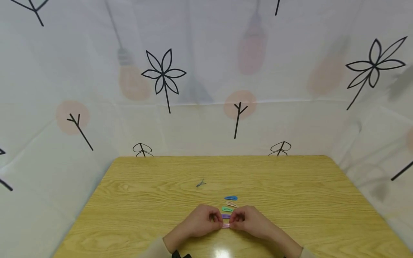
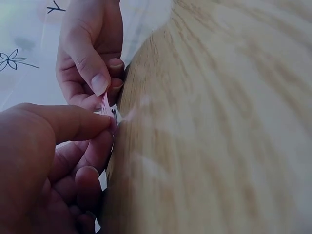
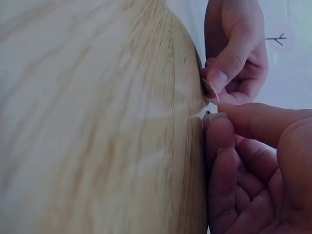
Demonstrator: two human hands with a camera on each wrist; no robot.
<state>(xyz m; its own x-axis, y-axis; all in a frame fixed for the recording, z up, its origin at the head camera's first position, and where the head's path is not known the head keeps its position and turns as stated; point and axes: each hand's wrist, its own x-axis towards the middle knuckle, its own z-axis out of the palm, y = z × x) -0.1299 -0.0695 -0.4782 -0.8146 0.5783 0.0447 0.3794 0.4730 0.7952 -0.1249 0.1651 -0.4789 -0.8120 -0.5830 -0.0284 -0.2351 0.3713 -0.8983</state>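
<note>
A pink hair clip [image 1: 225, 225] lies between both hands at the near end of a column of snap hair clips. My left hand [image 1: 205, 221] pinches its left end between thumb and forefinger. On its right end the thumb and fingers of my right hand [image 1: 248, 220] close in a pinch. In the left wrist view the pink clip [image 2: 108, 105] spans the two sets of fingertips, low over the tabletop. Just beyond is a purple clip [image 1: 226, 216], partly covered by the fingers. Farther back lie a green clip [image 1: 227, 209], a pale beige clip [image 1: 231, 204] and a blue clip [image 1: 231, 197].
A small dark forked clip [image 1: 201, 183] lies apart, farther back and left of the column. The wooden table [image 1: 145, 193] has rounded corners. A white patterned cloth [image 1: 200, 125] hangs behind it and along both sides.
</note>
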